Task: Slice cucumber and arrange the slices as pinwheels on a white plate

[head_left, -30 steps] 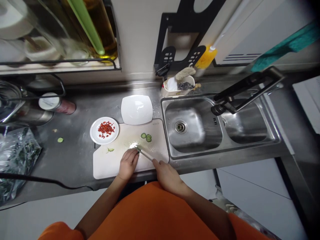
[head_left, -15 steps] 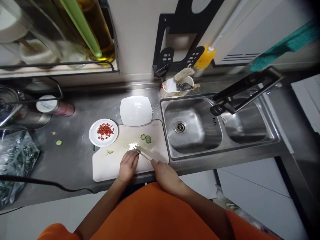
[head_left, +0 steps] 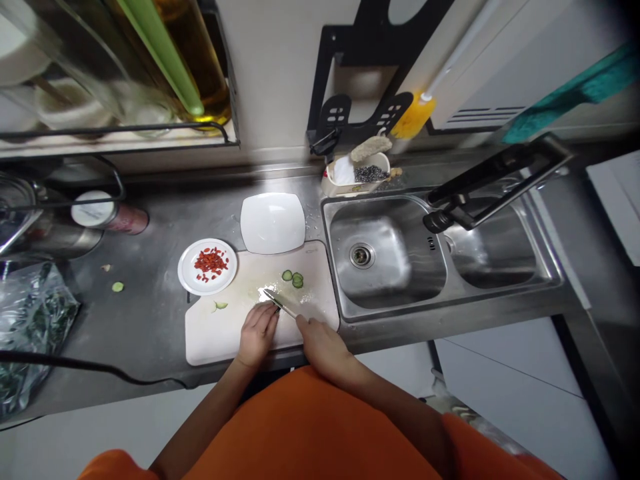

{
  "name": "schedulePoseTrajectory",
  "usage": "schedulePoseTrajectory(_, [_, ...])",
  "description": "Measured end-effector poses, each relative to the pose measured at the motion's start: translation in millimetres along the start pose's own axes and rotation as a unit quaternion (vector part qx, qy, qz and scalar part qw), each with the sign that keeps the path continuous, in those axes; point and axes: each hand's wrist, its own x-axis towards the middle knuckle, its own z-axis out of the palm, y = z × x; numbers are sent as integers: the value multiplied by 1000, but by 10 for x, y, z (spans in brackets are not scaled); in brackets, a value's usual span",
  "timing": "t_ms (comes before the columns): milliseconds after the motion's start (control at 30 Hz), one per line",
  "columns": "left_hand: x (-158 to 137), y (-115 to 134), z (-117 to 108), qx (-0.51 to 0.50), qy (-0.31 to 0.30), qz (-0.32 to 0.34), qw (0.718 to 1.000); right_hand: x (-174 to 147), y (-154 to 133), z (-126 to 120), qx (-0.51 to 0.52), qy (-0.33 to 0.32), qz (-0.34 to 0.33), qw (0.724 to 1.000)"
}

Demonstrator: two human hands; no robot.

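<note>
My right hand (head_left: 324,345) is closed around the handle of a small kitchen knife (head_left: 276,300), whose blade points up and to the left over the white cutting board (head_left: 220,337). Right against the blade, my left hand (head_left: 257,335) curls its fingers over a cucumber piece, mostly hidden, with a bit of dark green showing at the fingertips. Several thin cucumber slices (head_left: 297,280) lie on the board beyond the knife. Pale green cucumber trimmings (head_left: 220,305) rest towards its left side. Wet spots glisten near the blade.
Beyond the board stand a white square plate (head_left: 273,223) and a round plate (head_left: 186,275) of red dried berries. To the right is a double sink (head_left: 345,303) with a black faucet (head_left: 475,183). At left are a cucumber end (head_left: 117,287), a lidded jar (head_left: 113,215) and a plastic bag (head_left: 37,320).
My right hand has shifted slightly left with the knife, and more of the blade shows past my left fingertips. My left hand stays nearly in place.
</note>
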Motion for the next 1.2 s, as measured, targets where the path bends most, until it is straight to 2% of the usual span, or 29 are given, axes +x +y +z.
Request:
schedulePoseTrajectory(200, [-11, -15, 8, 0, -8, -2, 1000, 178, -64, 127, -13, 27, 0, 1000])
schedulePoseTrajectory(400, [-8, -8, -15, 8, -6, 4, 1000, 204, -65, 149, -8, 34, -7, 999])
schedulePoseTrajectory(567, [-4, -16, -29, 11, -9, 11, 1000, 73, 23, 79, 2, 4, 11, 1000])
schedulePoseTrajectory(833, [-4, -22, -35, 19, -1, 21, 1000, -245, 104, 2, 6, -2, 13, 1000])
schedulePoseTrajectory(1200, [-7, -1, -37, 27, 1, 24, 999, -292, 93, -15, 14, -26, 15, 999])
